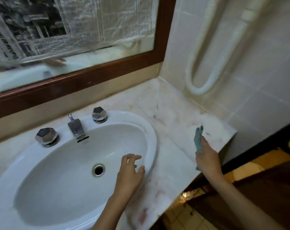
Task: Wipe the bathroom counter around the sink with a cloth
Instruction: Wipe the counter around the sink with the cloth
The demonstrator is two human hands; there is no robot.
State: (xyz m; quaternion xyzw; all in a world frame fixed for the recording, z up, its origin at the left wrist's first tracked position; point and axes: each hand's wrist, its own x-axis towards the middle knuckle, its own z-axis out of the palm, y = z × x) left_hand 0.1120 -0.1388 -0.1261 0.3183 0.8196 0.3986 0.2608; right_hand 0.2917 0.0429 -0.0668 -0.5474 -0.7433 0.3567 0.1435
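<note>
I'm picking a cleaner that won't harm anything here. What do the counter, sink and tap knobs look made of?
Counter: likely polished marble or similar stone, pale with pinkish veining. Sink: glazed white ceramic, smooth with glossy highlights. Knobs: chromed metal by their mirror-like facets, though plated plastic is possible.

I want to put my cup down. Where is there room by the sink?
The counter is bare between the sink rim and the tiled wall, back to the corner. Crowded: right hand with cloth near the outer edge, taps along the sink's back.
</note>
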